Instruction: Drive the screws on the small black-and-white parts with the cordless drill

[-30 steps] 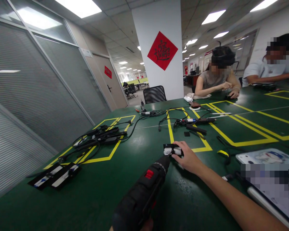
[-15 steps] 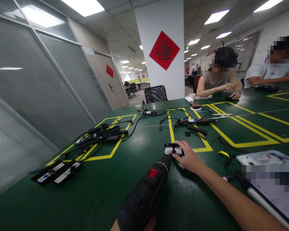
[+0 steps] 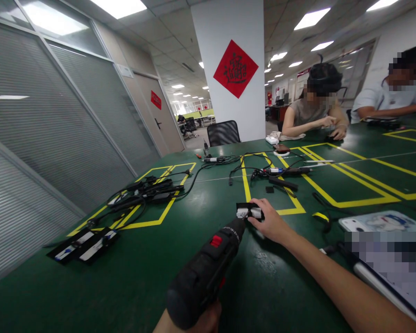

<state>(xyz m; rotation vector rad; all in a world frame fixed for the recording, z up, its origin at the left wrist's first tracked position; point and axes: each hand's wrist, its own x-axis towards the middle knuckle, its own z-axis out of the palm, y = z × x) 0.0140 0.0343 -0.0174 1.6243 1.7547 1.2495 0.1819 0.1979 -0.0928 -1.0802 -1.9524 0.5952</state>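
Observation:
A black cordless drill (image 3: 203,273) with a red switch on top is in my left hand (image 3: 206,319), whose fingers are wrapped round its grip at the bottom edge. The drill's chuck points forward and away from me, its tip at a small black-and-white part (image 3: 242,212). Whether the bit touches the part, I cannot tell. My right hand (image 3: 270,221) pinches that part at its right end, thumb in front and fingers behind, holding it at the green table (image 3: 131,286). The palm side of this hand is hidden.
Tangled black cables and adapters (image 3: 156,192) lie at left, with two black-and-white flat pieces (image 3: 97,245) nearer me. A pen-like tool (image 3: 291,171) and black strips (image 3: 283,184) lie beyond my right hand. A phone (image 3: 384,222) is at right. Two people sit across the table.
The drill and my left hand have shifted slightly left, and more of that hand shows. My right hand keeps its hold on the small part. The whole view has tilted a little.

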